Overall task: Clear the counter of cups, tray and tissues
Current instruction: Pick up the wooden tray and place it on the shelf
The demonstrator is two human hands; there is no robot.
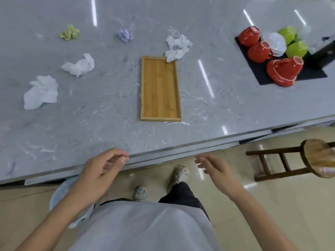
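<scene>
An empty wooden tray [160,88] lies in the middle of the grey counter [108,127]. Crumpled tissues are scattered around it: a white one [176,47] touching the tray's far corner, two white ones [79,65] [41,92] at the left, a green one [69,32] and a pale purple one [125,34] further back. Red cups [284,70] [259,51] [249,36] and green cups [297,48] sit upside down on a black mat [308,75] at the right. My left hand [101,171] hovers at the counter's near edge, fingers loosely curled, holding nothing. My right hand [215,169] hangs just off the edge, open.
White saucers [275,43] are stacked among the cups, and a dark box [324,53] stands at the mat's right side. A wooden stool [308,160] stands on the tiled floor to my right. A pale blue bin [61,194] sits below the counter by my left arm.
</scene>
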